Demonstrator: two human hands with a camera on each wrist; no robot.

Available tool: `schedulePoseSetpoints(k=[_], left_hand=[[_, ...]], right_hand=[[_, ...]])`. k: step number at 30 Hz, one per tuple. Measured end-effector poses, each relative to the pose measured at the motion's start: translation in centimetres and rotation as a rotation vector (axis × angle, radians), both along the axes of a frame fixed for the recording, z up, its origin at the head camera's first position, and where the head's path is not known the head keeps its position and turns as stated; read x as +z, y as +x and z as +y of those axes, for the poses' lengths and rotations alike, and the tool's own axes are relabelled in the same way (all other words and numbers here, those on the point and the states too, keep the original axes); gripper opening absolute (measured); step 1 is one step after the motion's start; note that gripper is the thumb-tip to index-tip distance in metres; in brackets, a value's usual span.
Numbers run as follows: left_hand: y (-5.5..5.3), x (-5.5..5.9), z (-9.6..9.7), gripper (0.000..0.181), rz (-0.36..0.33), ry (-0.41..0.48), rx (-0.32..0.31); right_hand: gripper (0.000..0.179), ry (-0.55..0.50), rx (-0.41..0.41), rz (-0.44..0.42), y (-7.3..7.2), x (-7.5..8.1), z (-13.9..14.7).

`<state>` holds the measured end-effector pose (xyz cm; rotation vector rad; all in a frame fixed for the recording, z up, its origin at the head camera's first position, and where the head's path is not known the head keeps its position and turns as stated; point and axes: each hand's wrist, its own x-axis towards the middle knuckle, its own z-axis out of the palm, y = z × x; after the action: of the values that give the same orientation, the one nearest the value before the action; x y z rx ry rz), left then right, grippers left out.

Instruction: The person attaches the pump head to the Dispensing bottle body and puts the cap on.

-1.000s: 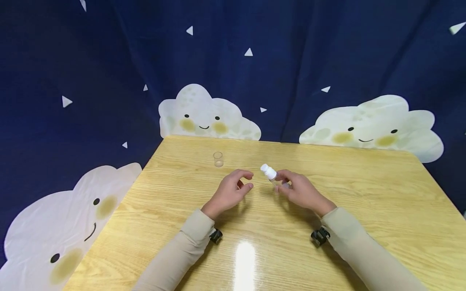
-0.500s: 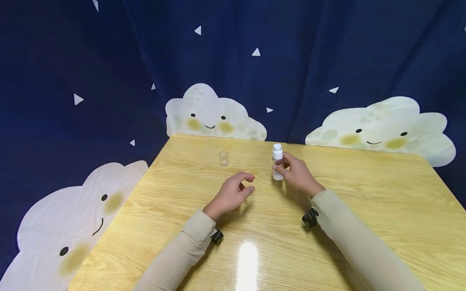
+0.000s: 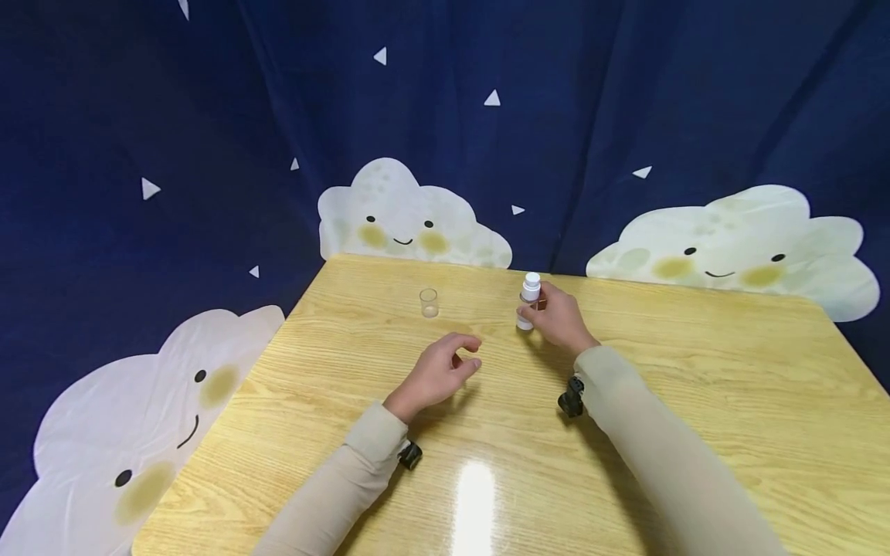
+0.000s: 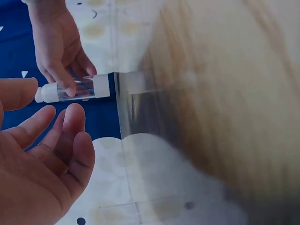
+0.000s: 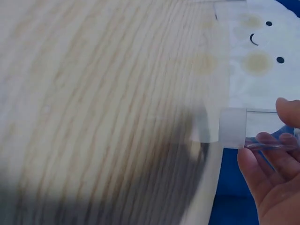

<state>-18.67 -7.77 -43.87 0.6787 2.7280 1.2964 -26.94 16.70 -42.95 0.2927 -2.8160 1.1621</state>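
In the head view my right hand (image 3: pixel 563 316) grips a small clear pump bottle (image 3: pixel 531 292) with a white top and a white base. The bottle stands nearly upright, top leaning slightly right, its base close over the far part of the table. Thumb and fingers wrap its clear middle, as the right wrist view shows beside the white base (image 5: pixel 232 128). My left hand (image 3: pixel 436 369) hovers nearer to me, fingers loosely curved around nothing. A clear, cup-shaped cap (image 3: pixel 429 304) sits open end up on the table, beyond the left hand.
The light wooden table (image 3: pixel 334 363) ends at a dark blue curtain (image 3: pixel 431 100) with cloud prints along its back edge. A black wrist camera (image 3: pixel 572 397) hangs under the right cuff, another camera (image 3: pixel 410 455) under the left. A bright reflection lies near the front.
My right hand has carried the bottle away from me, turning it from a tilt to nearly upright and lowering it toward the table. The left hand has barely moved; the view shifted slightly.
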Motion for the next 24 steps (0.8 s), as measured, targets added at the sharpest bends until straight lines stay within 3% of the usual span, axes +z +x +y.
schedulePoseSetpoints(k=[7, 16, 20, 24], left_hand=[[0.0, 0.1, -0.1, 0.037, -0.044, 0.006, -0.005], [-0.9, 0.2, 0.3, 0.034, -0.064, 0.018, 0.002], [-1.7, 0.9, 0.3, 0.033, -0.06, 0.028, 0.044], [-2.7, 1.9, 0.0, 0.031, -0.057, 0.061, 0.13]], right_hand=[[0.044, 0.011, -0.027, -0.021, -0.9, -1.1, 0.6], [0.04, -0.013, -0.055, -0.034, -1.2, -1.9, 0.9], [0.039, -0.014, -0.073, -0.022, -1.2, -2.0, 0.9], [0.039, -0.028, -0.083, -0.016, -1.2, -2.0, 0.9]])
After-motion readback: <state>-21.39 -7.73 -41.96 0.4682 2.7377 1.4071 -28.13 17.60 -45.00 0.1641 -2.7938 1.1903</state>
